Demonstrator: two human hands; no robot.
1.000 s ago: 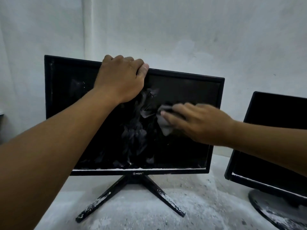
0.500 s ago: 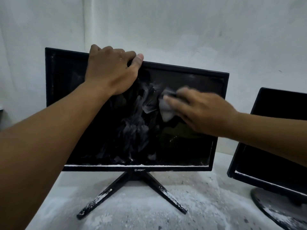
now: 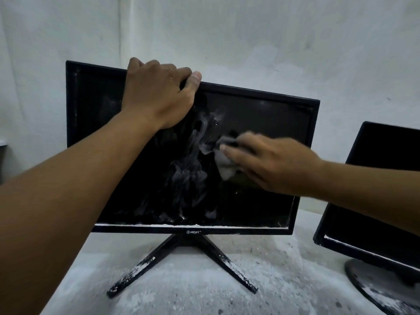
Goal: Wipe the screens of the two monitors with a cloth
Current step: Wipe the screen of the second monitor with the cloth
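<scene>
Your left hand (image 3: 159, 92) gripped the first monitor's (image 3: 261, 114) top; your right hand (image 3: 270, 164) pressed the cloth (image 3: 223, 163) flat. Smears were left, so next rub leftward.

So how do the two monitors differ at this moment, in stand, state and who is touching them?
The left monitor stands on splayed straight legs; the right monitor sits on a round base. The left one's screen shows whitish smears and is being worked: the left hand grips its top edge, and the right hand presses a cloth to it. Nobody touches the right one, which is partly out of frame. Both are black, switched off and dust-speckled.
</scene>
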